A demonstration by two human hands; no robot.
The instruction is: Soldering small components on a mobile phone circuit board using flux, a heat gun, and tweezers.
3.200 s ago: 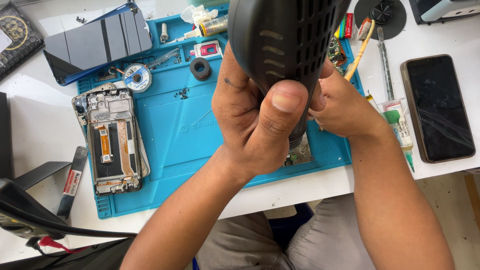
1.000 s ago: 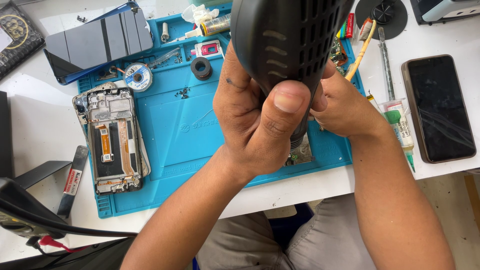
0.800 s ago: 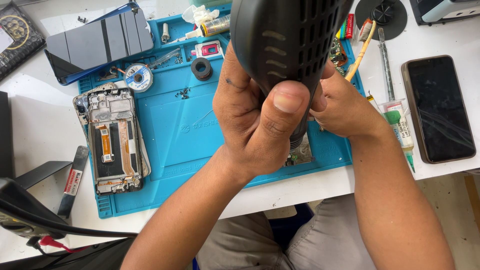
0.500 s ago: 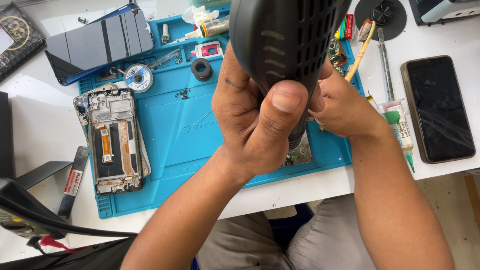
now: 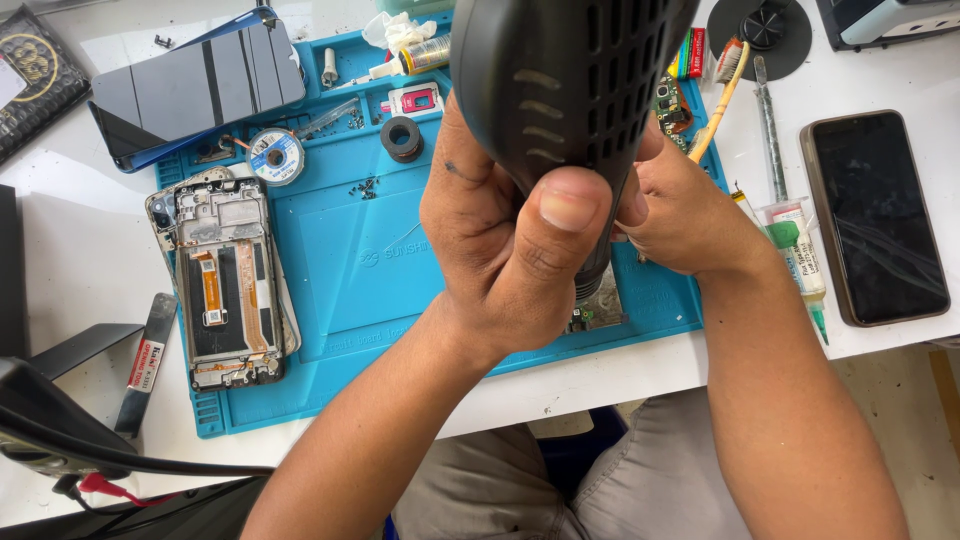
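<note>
Both hands work low in mid-frame: left hand (image 5: 505,245) grips a black hot-air handle (image 5: 570,85) nozzle-down, right hand (image 5: 685,215) curls beside a small circuit board (image 5: 598,308) on the blue mat (image 5: 350,260). Good practice: keep the nozzle steady.

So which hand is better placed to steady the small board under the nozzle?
Right, probably. The right hand already rests on the blue mat beside the small board, while the left hand is wrapped around the black heat tool.

Phone repair bench: blue work mat (image 5: 340,290), dismantled phone (image 5: 225,285).
</note>
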